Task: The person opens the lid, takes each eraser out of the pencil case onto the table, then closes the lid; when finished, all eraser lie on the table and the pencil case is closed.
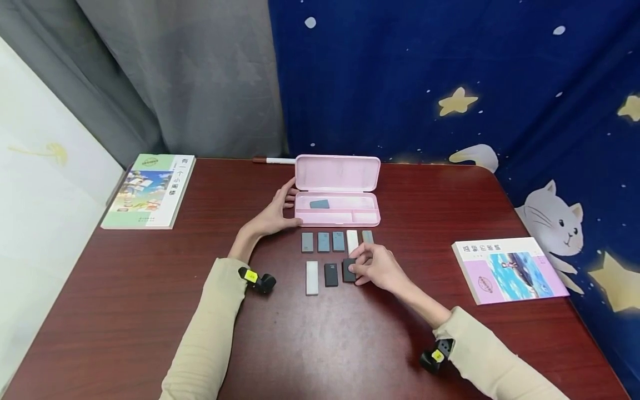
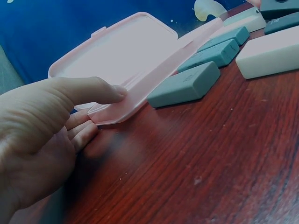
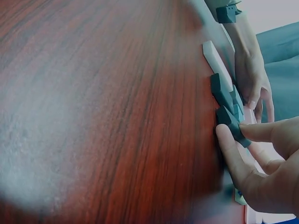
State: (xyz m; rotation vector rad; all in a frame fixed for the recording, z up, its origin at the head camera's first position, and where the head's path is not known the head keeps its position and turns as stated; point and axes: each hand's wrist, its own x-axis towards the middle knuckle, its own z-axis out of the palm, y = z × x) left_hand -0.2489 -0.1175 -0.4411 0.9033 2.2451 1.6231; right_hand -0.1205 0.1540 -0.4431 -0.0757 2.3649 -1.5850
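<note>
A pink pencil case (image 1: 337, 218) lies with its lid up, a blue-grey eraser (image 1: 320, 204) inside it. My left hand (image 1: 276, 214) holds the case's left end; in the left wrist view the thumb (image 2: 100, 91) rests on its near rim. My right hand (image 1: 378, 268) pinches a black eraser (image 3: 229, 122) at the right end of the nearer row. Left of that eraser lie another black one (image 1: 331, 275) and a long white one (image 1: 312, 278). The row behind has several blue-grey erasers (image 1: 323, 242), a white one (image 1: 352, 240) and a greyish one (image 1: 368, 236).
A green-and-white book (image 1: 148, 191) lies at the table's left; a pink-and-white book (image 1: 510, 271) lies at the right. Behind the case is a brown-and-white pen (image 1: 280, 160). Curtains (image 1: 380, 83) hang along the table's (image 1: 175, 278) far edge.
</note>
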